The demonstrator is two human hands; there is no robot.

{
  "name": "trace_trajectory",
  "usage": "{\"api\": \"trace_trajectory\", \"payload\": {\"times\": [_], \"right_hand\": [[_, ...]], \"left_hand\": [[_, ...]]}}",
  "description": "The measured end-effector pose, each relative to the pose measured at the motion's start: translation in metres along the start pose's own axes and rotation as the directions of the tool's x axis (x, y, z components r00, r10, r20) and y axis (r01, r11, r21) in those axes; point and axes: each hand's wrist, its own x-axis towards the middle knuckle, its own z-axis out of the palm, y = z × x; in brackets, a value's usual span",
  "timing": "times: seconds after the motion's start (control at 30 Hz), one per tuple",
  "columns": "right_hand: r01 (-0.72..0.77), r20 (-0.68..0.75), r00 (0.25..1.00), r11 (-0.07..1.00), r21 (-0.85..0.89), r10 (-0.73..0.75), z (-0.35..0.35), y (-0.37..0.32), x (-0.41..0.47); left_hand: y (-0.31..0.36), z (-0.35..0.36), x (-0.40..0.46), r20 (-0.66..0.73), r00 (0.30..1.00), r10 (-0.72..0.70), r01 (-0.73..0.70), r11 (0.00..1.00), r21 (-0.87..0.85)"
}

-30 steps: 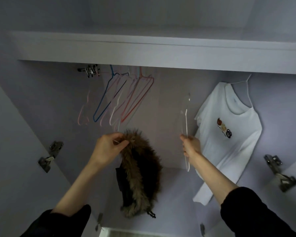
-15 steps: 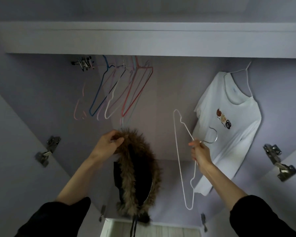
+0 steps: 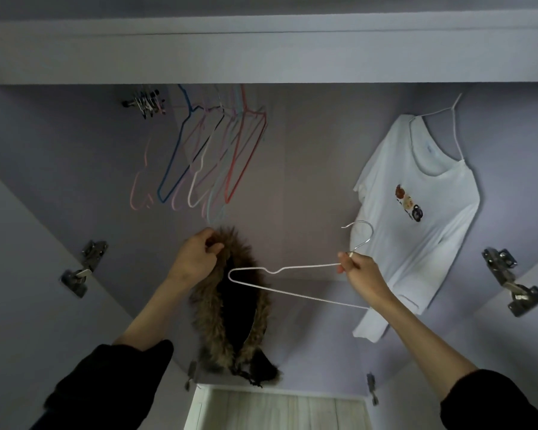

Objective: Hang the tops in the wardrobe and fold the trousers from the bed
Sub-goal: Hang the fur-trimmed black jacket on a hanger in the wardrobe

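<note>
Two hands show in the head view, both raised inside the open wardrobe (image 3: 44, 156). The left hand (image 3: 196, 259) has its fingers curled round the top of the fur trim of one dark hooded coat (image 3: 230, 308), which hangs down from that grip in front of the wardrobe's back wall. The right hand (image 3: 359, 271) pinches one white wire hanger (image 3: 292, 293) at its neck, just below the metal hook; the hanger lies tilted almost level, its pointed end reaching across the coat's dark opening. One white T-shirt (image 3: 423, 212) with a small print on the chest already hangs on its own white hanger at the right of the wardrobe, behind the right hand. At the upper left of the wardrobe a bunch of bare coloured hangers (image 3: 212, 156) hangs close together, about seven, pink, blue, white and red among them, though overlap makes the count uncertain. Beside them sits one cluster of metal clips (image 3: 145, 102). Two metal hinges show, one on each side (image 3: 84, 270).
</note>
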Motion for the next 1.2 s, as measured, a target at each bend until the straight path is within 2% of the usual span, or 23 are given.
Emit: {"api": "trace_trajectory", "payload": {"times": [0.13,0.3,0.4,0.53,0.6,0.7,0.83,0.97,1.03,1.07,1.13,1.17,1.2], "right_hand": [[0.118,-0.037,0.992,0.992,-0.037,-0.12,0.013,-0.028,-0.008],[0.336,-0.001,0.94,0.926,-0.17,-0.342,0.039,-0.05,-0.017],[0.314,-0.074,0.944,0.943,-0.109,-0.322,0.047,-0.059,-0.019],[0.339,-0.046,0.937,0.932,-0.126,-0.347,0.06,-0.068,-0.023],[0.324,-0.107,0.939,0.946,-0.028,-0.325,0.06,-0.07,-0.026],[0.341,-0.189,0.927,0.938,0.066,-0.324,0.047,-0.075,-0.028],[0.362,-0.173,0.921,0.931,0.049,-0.349,0.03,-0.084,-0.026],[0.409,-0.194,0.901,0.909,0.083,-0.388,0.019,-0.092,-0.023],[0.512,-0.298,0.834,0.852,0.108,-0.464,0.014,-0.097,-0.025],[0.582,-0.361,0.773,0.81,0.075,-0.522,0.011,-0.097,-0.026],[0.692,-0.438,0.593,0.706,-0.153,-0.676,0.008,-0.09,-0.026],[0.712,-0.423,0.51,0.643,-0.282,-0.749,0.009,-0.081,-0.027],[0.71,-0.386,0.463,0.595,-0.377,-0.798,0.012,-0.07,-0.028]], "left_hand": [[0.018,0.002,-0.005,-0.015,0.988,0.154,-0.151,0.981,0.119],[0.048,0.0,-0.015,-0.072,0.946,0.316,-0.306,0.944,0.119],[0.063,-0.001,-0.026,-0.15,0.903,0.403,-0.394,0.915,0.09],[0.084,-0.003,-0.034,-0.183,0.844,0.504,-0.5,0.863,0.071],[0.087,-0.003,-0.033,-0.194,0.842,0.502,-0.5,0.864,0.064],[0.077,-0.001,-0.036,-0.132,0.847,0.514,-0.502,0.857,0.114],[0.075,-0.002,-0.036,-0.011,0.809,0.587,-0.575,0.797,0.186],[0.082,-0.006,-0.027,0.0,0.791,0.612,-0.599,0.774,0.205],[0.082,-0.008,-0.022,-0.031,0.804,0.594,-0.575,0.79,0.213],[0.082,-0.009,-0.019,-0.054,0.814,0.578,-0.557,0.804,0.205],[0.08,-0.012,-0.015,-0.112,0.844,0.525,-0.503,0.847,0.173],[0.08,-0.014,-0.013,-0.139,0.855,0.5,-0.479,0.864,0.155],[0.078,-0.016,-0.011,-0.164,0.862,0.479,-0.46,0.877,0.14]]}}
